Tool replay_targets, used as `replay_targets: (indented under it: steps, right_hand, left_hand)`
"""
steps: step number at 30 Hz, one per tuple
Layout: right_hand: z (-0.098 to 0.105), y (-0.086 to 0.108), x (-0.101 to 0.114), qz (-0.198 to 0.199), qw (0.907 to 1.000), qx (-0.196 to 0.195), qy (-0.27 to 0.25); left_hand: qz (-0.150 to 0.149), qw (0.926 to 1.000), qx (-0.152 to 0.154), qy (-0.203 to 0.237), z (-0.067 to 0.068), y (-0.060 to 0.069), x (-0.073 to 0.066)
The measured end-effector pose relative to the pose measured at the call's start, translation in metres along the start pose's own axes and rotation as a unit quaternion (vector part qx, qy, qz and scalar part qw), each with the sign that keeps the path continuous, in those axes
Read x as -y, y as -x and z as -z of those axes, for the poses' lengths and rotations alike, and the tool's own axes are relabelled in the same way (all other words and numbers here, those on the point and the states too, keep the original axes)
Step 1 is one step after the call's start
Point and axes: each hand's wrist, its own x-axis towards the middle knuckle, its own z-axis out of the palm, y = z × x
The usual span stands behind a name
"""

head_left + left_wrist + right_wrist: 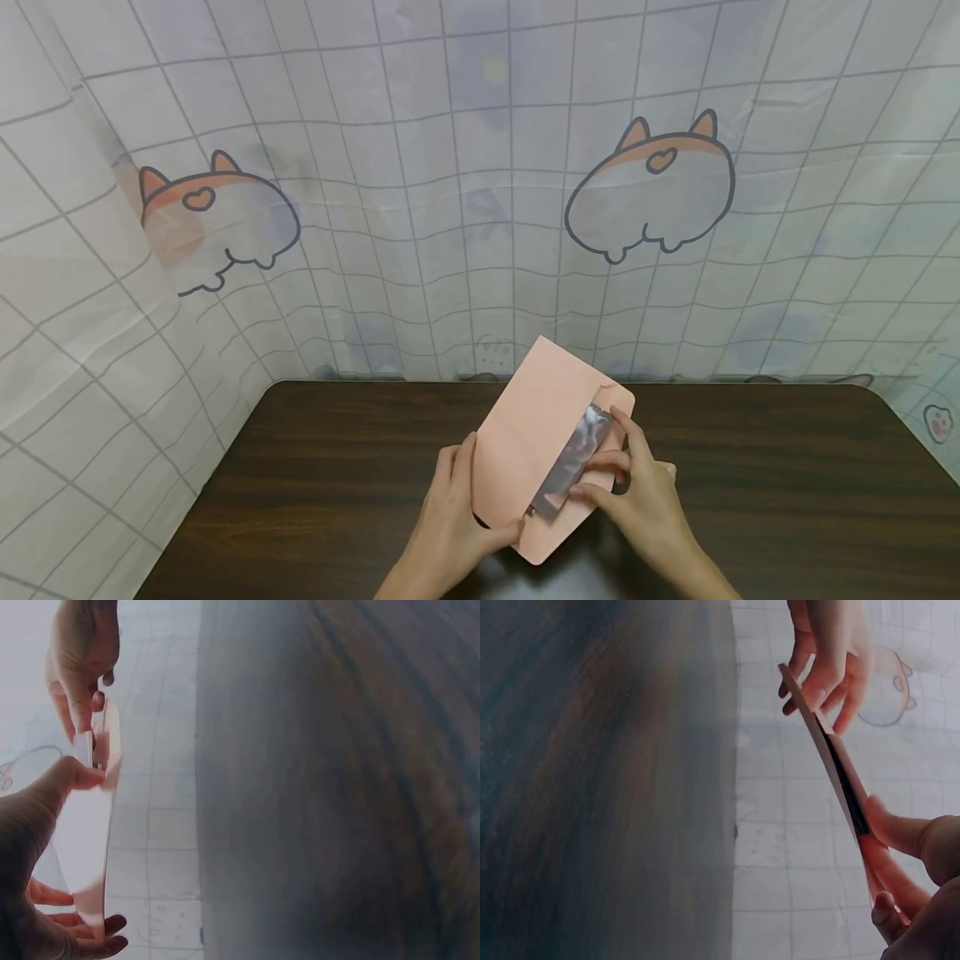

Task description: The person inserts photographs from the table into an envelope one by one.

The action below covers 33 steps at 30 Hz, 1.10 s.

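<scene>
A flat pink envelope-like sleeve (525,417) is held tilted above the table in the head view. A shiny silver flat packet (576,458) lies along the sleeve's opening, partly inside it; how far in is hidden. My left hand (453,517) grips the sleeve's lower left side, its thumb on the front near the packet's lower end. In the left wrist view, the fingers (112,941) reach behind the sleeve. My right hand (645,492) pinches the packet at its right edge, with one finger by the sleeve's upper right edge. Both wrist views show the sleeve nearly edge-on.
A dark wood-grain table (322,492) lies below the hands. Behind it and to the left hangs a white curtain (420,233) with a grid and cartoon animal prints, reaching down to the table's back edge.
</scene>
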Motion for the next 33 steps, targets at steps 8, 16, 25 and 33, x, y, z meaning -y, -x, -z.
replay_targets:
  steps: [8,16,25,33]
  right_hand:
    - [-0.007,0.002,-0.002,0.041,0.9968,-0.043,0.053]
    - [-0.008,0.003,-0.002,0.042,0.9971,-0.057,0.026]
    - [-0.001,0.002,0.008,-0.096,0.9932,-0.007,-0.066]
    - [0.001,0.002,0.007,-0.096,0.9912,-0.001,-0.091]
  left_hand:
    - [-0.022,0.9993,-0.018,-0.023,-0.005,0.003,0.0]
    - [-0.02,0.9997,-0.009,0.009,-0.005,0.005,-0.002]
    - [-0.01,0.9996,-0.002,0.026,-0.003,0.006,-0.004]
    - [-0.017,0.9994,-0.007,0.031,-0.002,0.005,-0.005]
